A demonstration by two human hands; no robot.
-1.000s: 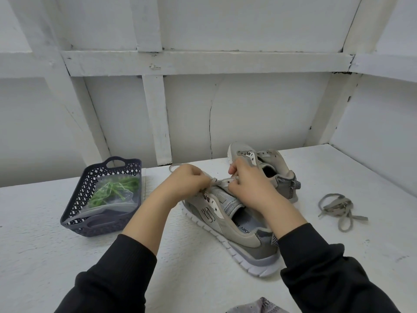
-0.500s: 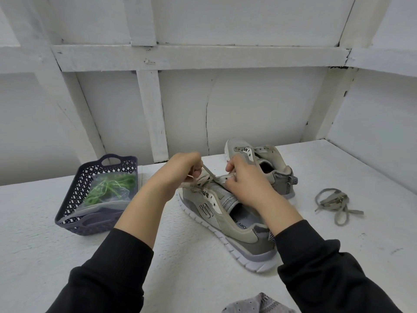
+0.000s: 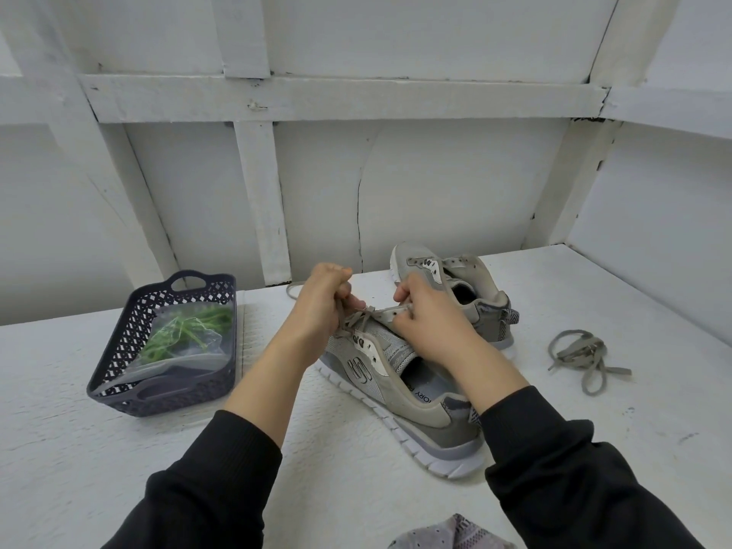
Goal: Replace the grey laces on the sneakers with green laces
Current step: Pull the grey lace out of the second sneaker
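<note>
A grey sneaker (image 3: 400,394) lies on the white table in front of me, toe pointing away. My left hand (image 3: 323,307) grips its grey lace (image 3: 356,317), drawn up out of the front eyelets. My right hand (image 3: 431,322) pinches the eyelet flap on the sneaker's right side. Behind it stands the second grey sneaker (image 3: 471,287) with bare eyelets. A loose grey lace (image 3: 580,352) lies in a heap to the right. Green laces (image 3: 186,330) sit in a clear bag inside a dark basket (image 3: 130,394) on the left.
A white panelled wall with wooden battens runs along the back and right of the table (image 3: 79,449). A piece of grey patterned fabric (image 3: 451,534) shows at the bottom edge near me. A loop of lace (image 3: 293,291) trails behind my left hand.
My left hand has lifted up and away from the sneaker, drawing the grey lace further out of the eyelets. My right hand stays on the flap.
</note>
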